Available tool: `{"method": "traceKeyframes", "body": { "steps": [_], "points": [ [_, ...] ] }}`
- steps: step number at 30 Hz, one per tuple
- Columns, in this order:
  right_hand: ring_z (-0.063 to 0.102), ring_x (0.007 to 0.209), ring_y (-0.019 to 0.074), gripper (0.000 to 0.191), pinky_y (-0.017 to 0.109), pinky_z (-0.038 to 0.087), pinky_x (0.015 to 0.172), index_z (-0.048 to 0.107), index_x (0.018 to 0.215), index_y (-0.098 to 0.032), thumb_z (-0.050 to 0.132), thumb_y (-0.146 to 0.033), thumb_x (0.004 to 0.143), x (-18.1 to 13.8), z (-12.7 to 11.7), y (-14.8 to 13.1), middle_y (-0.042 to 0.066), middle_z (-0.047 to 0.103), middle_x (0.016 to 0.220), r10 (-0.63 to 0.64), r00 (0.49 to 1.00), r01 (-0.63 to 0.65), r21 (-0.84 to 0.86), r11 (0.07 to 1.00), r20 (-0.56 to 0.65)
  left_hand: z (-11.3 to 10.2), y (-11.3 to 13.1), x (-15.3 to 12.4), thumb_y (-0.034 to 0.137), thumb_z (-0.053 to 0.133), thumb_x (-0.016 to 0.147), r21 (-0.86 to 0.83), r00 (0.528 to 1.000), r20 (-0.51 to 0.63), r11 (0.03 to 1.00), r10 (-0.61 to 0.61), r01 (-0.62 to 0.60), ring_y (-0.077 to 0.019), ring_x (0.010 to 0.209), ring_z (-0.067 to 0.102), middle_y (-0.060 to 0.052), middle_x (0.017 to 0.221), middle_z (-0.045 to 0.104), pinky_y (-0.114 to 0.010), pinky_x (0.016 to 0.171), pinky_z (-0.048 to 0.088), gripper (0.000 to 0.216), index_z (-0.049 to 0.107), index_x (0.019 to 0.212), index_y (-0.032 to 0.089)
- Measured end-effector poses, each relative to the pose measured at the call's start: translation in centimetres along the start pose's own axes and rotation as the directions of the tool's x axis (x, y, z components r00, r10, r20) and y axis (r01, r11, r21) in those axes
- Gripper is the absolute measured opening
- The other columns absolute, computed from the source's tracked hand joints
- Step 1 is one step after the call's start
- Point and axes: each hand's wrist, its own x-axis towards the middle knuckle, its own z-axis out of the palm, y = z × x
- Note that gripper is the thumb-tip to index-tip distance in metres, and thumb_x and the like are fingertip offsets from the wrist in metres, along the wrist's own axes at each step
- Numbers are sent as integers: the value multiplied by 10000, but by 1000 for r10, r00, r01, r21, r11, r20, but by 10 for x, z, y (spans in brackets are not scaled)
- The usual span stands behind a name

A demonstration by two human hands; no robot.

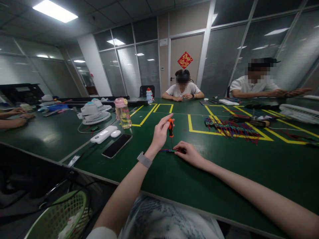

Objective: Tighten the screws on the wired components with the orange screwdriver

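The fingers of the left hand close around the upright orange-and-black screwdriver, its shaft reaching below them to a small circuit board, pinched between the narrowly parted fingertips of the right hand (thin wires trail from it, leftward of those fingertips).

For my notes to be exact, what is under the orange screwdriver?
Under the screwdriver is a small circuit board on the green table, with red and blue wires at its left. The right hand hides the board's right end; what is there cannot be seen.
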Motion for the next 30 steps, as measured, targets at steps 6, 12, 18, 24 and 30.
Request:
{"method": "traceKeyframes", "body": {
  "steps": [6,12,18,24,30],
  "points": [
    [552,713,143,149,286,469,677,675,899,-162,582,-204,791,0,-1,-1,49,600,844,-10,1000,10,3,1000,-1,1,1,-2,306,612,804,117,999,-29,993,37,-34,-151,866,605,-71,1044,623,-287,776,500,324,635,1112,208],
    [555,711,141,140,281,470,671,679,889,-172,582,-203,792,-1,-2,-3,44,598,833,0,1000,0,0,1000,2,-3,5,-2,324,486,878,290,990,-63,952,122,-99,-182,1132,495,-67,1167,538,-286,947,412,279,679,1057,231],
    [558,723,146,145,286,469,686,676,897,-158,584,-189,789,-1,-1,-2,50,602,841,-9,1000,9,-4,1000,-5,0,-5,0,313,435,896,-53,999,34,998,-28,30,-199,1038,594,-89,1288,537,-338,852,498,373,544,1239,215],
    [558,719,142,150,286,472,685,675,906,-155,584,-191,793,0,0,1,50,600,842,-17,1000,17,-4,1000,1,-2,2,-2,324,630,786,266,993,-63,961,98,-78,-134,848,576,-53,985,590,-249,763,475,295,672,1055,210],
    [557,718,142,142,287,475,680,674,896,-162,581,-191,792,0,-1,-2,49,601,838,-7,1000,7,-10,1000,1,-2,-2,0,311,392,901,-15,999,21,1000,25,-25,-190,1035,565,-74,1250,530,-316,845,494,363,592,1191,224]
  ]
}}
